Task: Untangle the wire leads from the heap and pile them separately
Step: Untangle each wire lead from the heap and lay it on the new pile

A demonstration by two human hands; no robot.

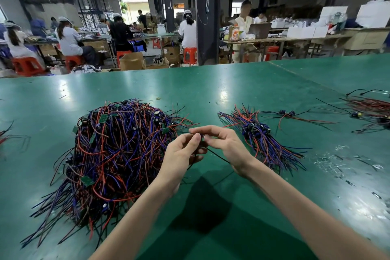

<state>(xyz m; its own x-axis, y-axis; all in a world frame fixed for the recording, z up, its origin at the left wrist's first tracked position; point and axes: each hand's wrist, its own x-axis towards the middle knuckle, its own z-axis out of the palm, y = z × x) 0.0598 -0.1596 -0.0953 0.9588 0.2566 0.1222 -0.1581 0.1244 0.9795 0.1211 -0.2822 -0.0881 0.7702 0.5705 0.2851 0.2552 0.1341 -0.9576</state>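
Observation:
A big tangled heap of red, blue and black wire leads (114, 154) with small green boards lies on the green table (211, 91), left of centre. A smaller sorted pile of leads (261, 139) lies to the right. Between them, my left hand (181, 154) and my right hand (223, 143) meet fingertip to fingertip and pinch one wire lead (217, 156), whose black wire trails down toward me under the right wrist. What sits between the fingertips is mostly hidden.
More loose leads (367, 110) lie at the far right edge, and a few wires at the far left edge. Small scraps (331, 162) litter the table on the right. A rubber band (158, 98) lies beyond the heap. Seated workers and benches fill the background.

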